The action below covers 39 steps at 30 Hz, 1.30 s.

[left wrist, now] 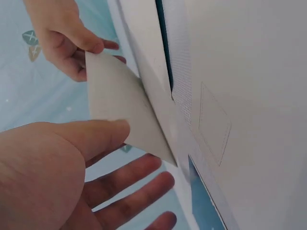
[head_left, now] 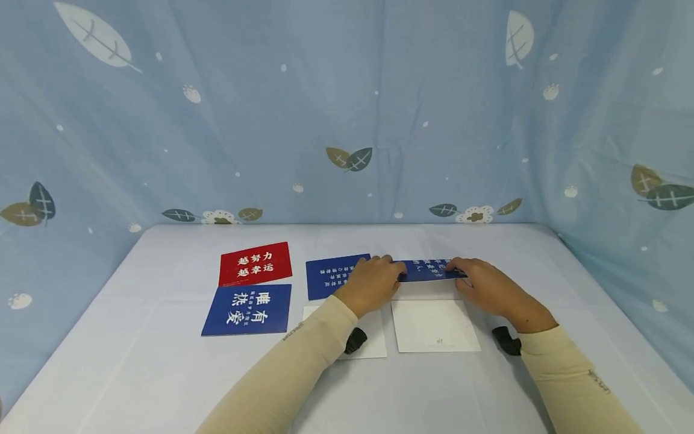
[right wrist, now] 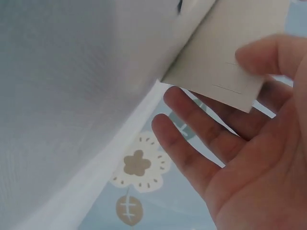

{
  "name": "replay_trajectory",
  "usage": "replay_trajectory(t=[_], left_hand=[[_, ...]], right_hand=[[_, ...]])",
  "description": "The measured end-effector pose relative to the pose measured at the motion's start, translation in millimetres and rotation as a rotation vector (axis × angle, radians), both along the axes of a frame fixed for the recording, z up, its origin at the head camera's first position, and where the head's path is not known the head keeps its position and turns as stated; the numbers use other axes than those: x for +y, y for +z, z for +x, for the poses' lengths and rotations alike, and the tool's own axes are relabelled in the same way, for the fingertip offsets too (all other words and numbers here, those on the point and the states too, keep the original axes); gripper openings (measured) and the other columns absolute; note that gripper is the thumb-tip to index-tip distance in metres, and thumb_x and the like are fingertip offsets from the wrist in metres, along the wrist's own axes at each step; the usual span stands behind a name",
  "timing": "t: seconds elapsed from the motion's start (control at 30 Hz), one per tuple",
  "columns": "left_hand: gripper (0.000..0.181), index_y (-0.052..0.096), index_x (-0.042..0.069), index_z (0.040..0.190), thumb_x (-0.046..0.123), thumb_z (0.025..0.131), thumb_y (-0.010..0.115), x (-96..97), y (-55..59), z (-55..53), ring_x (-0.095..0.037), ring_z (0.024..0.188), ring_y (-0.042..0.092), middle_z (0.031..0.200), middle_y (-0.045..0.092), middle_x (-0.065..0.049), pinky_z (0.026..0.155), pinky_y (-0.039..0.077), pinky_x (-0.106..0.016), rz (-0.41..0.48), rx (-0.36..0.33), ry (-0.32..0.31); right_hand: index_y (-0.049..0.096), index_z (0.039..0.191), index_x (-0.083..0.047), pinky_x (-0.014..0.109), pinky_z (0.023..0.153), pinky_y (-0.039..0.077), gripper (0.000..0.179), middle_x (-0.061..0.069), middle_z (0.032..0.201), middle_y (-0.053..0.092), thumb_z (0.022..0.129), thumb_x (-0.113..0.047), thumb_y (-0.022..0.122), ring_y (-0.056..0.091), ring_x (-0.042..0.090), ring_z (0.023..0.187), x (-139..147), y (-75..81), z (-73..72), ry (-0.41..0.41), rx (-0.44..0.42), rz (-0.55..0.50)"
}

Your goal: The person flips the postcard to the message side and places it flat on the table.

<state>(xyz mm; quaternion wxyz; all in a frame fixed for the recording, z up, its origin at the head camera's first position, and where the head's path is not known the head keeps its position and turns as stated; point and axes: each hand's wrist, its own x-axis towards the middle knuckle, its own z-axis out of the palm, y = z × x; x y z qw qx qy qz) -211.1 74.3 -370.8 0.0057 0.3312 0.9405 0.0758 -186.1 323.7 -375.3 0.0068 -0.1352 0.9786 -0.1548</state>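
A blue postcard [head_left: 428, 270] with white characters is pinched between thumb and fingers at both ends. My left hand [head_left: 374, 280] grips its left end and my right hand [head_left: 488, 286] its right end. It stands tilted, one long edge at or near the tabletop. Its plain pale back [left wrist: 117, 96] faces the wrist cameras. Left of it lies another blue card [head_left: 325, 277], partly covered by the left hand. Nearer me are two white cards, one in full view [head_left: 436, 325] and one [head_left: 374, 340] partly behind the left forearm.
A red card [head_left: 255, 264] lies at the table's left, with a blue card [head_left: 246, 309] just below it, their edges close or touching. White cloth [head_left: 135, 374] covers the table. A blue leaf-patterned curtain [head_left: 271, 120] hangs behind and at the sides.
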Motion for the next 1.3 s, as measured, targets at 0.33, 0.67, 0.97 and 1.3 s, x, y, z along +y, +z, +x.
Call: replay_trajectory(t=[0.33, 0.67, 0.97, 1.3], left_hand=[[0.027, 0.068, 0.019, 0.127, 0.026, 0.102, 0.059, -1.4, 3.3, -3.1, -0.018, 0.103, 0.071, 0.117, 0.073, -0.001, 0.092, 0.057, -0.039, 0.076, 0.001, -0.019], [0.027, 0.067, 0.017, 0.127, 0.025, 0.105, 0.053, -3.8, 2.3, -11.2, -0.014, 0.102, 0.07, 0.115, 0.073, 0.0, 0.088, 0.057, -0.031, 0.131, -0.078, -0.011], [0.026, 0.068, 0.015, 0.125, 0.021, 0.105, 0.053, -1.6, 2.1, -15.8, -0.012, 0.1, 0.068, 0.114, 0.073, 0.0, 0.089, 0.056, -0.031, 0.234, -0.148, 0.025], [0.028, 0.067, 0.014, 0.127, 0.022, 0.105, 0.053, -5.1, -1.0, -18.6, -0.014, 0.109, 0.065, 0.117, 0.071, -0.001, 0.095, 0.054, -0.03, 0.394, -0.256, 0.064]], right_hand=[[0.065, 0.119, 0.0, 0.057, 0.096, 0.051, 0.029, 0.022, 0.125, 0.067, 0.093, 0.009, 0.056, 0.061, 0.041, 0.12, 4.7, 1.2, -1.3, 0.01, 0.031, -0.046], [0.066, 0.114, -0.001, 0.051, 0.088, 0.057, 0.022, 0.018, 0.115, 0.071, 0.094, 0.005, 0.058, 0.068, 0.039, 0.107, 14.1, -2.0, -6.0, 0.01, 0.052, -0.147], [0.068, 0.112, 0.0, 0.05, 0.087, 0.057, 0.02, 0.018, 0.112, 0.071, 0.096, 0.004, 0.057, 0.068, 0.037, 0.105, 21.1, -4.9, -7.8, -0.002, 0.079, -0.224], [0.067, 0.112, 0.0, 0.05, 0.085, 0.058, 0.018, 0.019, 0.11, 0.071, 0.097, 0.002, 0.059, 0.069, 0.037, 0.102, 17.7, -2.1, -8.5, -0.015, 0.097, -0.225]])
